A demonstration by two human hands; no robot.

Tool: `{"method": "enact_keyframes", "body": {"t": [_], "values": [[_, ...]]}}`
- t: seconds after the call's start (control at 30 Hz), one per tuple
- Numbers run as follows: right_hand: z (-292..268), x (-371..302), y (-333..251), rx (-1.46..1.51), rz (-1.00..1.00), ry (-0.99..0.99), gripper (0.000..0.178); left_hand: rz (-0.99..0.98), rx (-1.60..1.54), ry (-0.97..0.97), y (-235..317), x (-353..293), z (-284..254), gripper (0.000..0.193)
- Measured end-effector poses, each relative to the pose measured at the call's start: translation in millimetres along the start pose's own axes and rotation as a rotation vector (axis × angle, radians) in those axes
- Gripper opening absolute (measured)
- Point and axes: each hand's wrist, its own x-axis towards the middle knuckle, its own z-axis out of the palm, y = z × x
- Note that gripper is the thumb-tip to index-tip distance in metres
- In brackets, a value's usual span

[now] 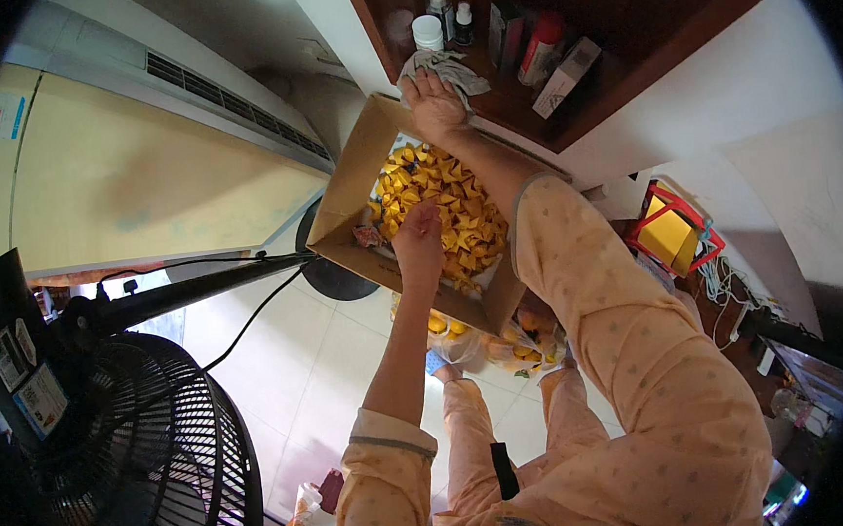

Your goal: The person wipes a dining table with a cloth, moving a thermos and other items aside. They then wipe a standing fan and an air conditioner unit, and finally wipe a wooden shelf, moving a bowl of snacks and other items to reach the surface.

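Note:
My right hand point(438, 108) reaches up to a dark brown shelf. It presses on a bunched grey cloth point(462, 70), its fingers over the folds. Below it is an open cardboard box point(344, 202) holding many yellow folded-paper pieces point(456, 197), pointed like small ingots. My left hand point(420, 228) is over these pieces, near the middle of the box. Its fingers are curled together; whether they hold anything is hidden. A small reddish patterned piece point(368, 235) lies at the box's left inner side.
White jar point(428, 33), small bottles, a red-capped container point(541, 47) and a white carton point(567, 77) stand on the shelf point(639, 13). A black fan point(152, 458) fills the lower left. Bags with yellow things point(525, 346) sit below the box. A red stool point(673, 226) is at right.

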Motion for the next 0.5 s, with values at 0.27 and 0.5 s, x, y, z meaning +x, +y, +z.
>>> {"method": "enact_keyframes", "body": {"t": [0.27,0.5], "values": [[-8.8,-92.9,53.2,-0.400,-0.227,0.319,0.049,0.022,-0.167,-0.095,16.0,-25.8,19.2,0.024],[-38.4,-155.5,93.9,-0.401,-0.328,0.151,0.045,0.098,-0.095,-0.135,32.6,-56.5,43.4,0.026]]}}
